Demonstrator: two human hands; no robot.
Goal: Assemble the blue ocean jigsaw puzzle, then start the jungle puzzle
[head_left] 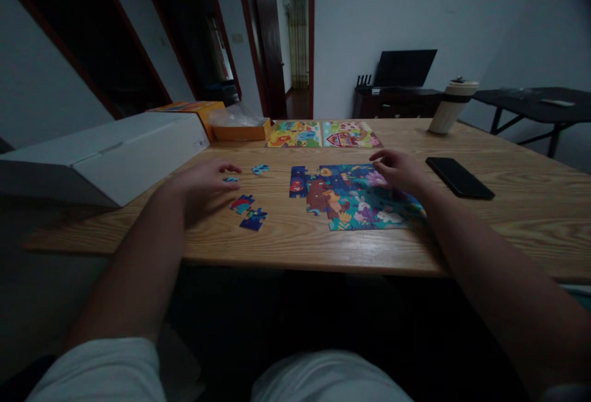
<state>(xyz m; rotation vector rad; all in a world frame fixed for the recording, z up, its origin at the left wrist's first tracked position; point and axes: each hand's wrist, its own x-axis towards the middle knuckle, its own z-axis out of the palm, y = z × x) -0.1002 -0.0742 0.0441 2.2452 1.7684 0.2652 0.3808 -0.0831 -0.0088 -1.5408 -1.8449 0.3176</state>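
- A blue picture puzzle (360,197) is laid on the tabletop (286,245), at the centre and right of centre of the frame, and appears to be mostly put together
- A large block of it is joined, with rabbits and a brown animal shown; its right end is partly covered by the right arm, so completeness there cannot be told
- The left side is left ragged: a narrow strip (298,189) with a red figure is set against the upper left of the block, and whether it is locked in cannot be told
- Below that strip a gap is seen, judged to be where pieces are lacking
- Four loose pieces are seen left of centre: an upper piece (261,169), a small piece (231,179) by the fingers, a red-and-blue piece (242,204) and a dark blue piece (253,220); these are judged to be what is left
- The left hand (204,179) is held with thumb and fingers parted around the small piece; whether it is touched cannot be told
- The right hand (399,171) is held loosely curved over the puzzle's upper right, with nothing seen gripped
- Two bright picture panels (295,135) are placed behind, at upper centre
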